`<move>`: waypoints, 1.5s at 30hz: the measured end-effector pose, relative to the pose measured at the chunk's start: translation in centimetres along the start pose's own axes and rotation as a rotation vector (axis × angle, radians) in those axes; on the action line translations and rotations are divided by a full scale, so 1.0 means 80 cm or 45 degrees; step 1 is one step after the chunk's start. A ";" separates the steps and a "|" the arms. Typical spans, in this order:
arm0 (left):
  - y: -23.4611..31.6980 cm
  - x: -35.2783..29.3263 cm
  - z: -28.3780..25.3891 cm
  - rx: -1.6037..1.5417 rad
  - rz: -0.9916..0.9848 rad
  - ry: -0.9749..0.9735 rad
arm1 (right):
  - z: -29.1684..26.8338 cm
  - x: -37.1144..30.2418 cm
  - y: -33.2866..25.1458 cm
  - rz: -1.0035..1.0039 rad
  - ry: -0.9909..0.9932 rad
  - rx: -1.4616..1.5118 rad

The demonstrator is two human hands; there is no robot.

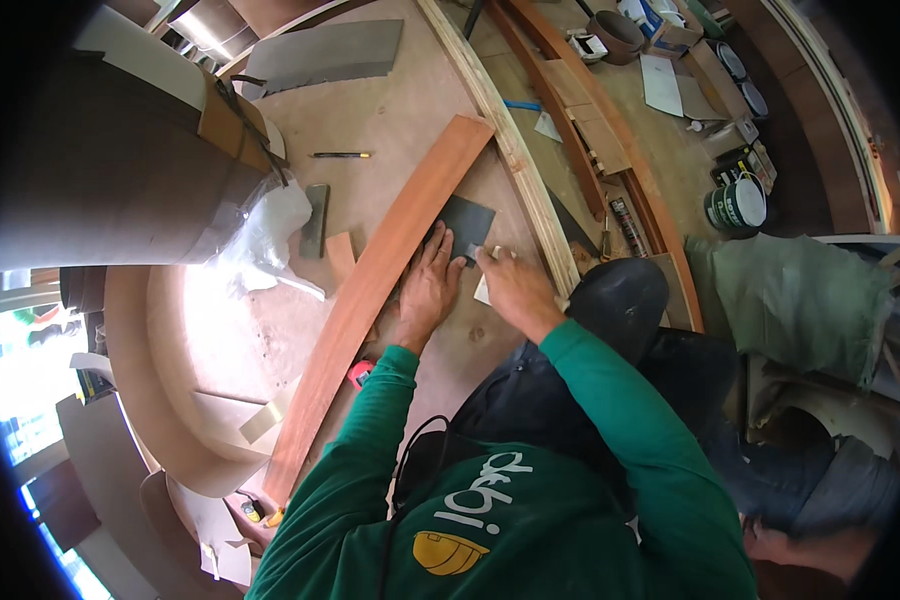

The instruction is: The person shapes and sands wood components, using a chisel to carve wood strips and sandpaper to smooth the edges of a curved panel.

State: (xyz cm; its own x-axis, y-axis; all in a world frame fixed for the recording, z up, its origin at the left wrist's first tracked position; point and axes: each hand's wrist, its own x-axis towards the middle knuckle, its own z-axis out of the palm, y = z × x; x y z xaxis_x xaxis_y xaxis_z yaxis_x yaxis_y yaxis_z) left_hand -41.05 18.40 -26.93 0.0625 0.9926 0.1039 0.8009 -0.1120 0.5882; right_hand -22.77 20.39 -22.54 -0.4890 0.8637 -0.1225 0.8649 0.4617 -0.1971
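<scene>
A dark grey flat piece [470, 225] lies on the plywood surface, partly beside a long reddish-brown wooden board [385, 275]. My left hand [432, 285] rests beside the board with fingers stretched out, their tips at the near left edge of the grey piece. Close by, my right hand [518, 290] has its fingers bent together at the piece's near right corner. Something small shows at its fingertips, too small to name. A pale scrap [482, 291] peeks out beside that hand.
Left of the board lie a pencil [341, 155], a grey-green block [314, 221] and clear plastic wrap [270, 228]. A red tape measure [360, 374] sits by my left forearm. At right are curved wooden frames [630, 155], a bucket [738, 205] and another person's arm [820, 550].
</scene>
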 end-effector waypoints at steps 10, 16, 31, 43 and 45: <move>0.009 0.001 0.002 -0.018 0.061 0.048 | -0.009 0.006 0.012 0.050 0.021 0.014; -0.002 -0.008 0.003 -0.081 0.032 0.014 | -0.014 0.019 0.003 0.101 -0.122 -0.010; 0.019 -0.007 0.013 -0.089 0.042 -0.052 | -0.004 0.044 0.042 0.163 0.033 0.167; 0.000 -0.015 -0.007 -0.072 0.046 0.021 | -0.065 -0.002 0.062 0.581 0.092 1.835; -0.009 -0.010 -0.016 -0.102 0.041 0.067 | -0.058 0.000 0.058 0.621 0.253 1.999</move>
State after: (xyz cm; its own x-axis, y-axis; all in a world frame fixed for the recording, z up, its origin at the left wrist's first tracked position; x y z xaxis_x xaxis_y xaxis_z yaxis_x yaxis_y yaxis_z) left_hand -42.48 17.64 -26.41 0.0547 0.9849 0.1645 0.7485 -0.1495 0.6461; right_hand -18.24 23.47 -18.94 -0.0953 0.9243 -0.3696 -0.0890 -0.3777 -0.9216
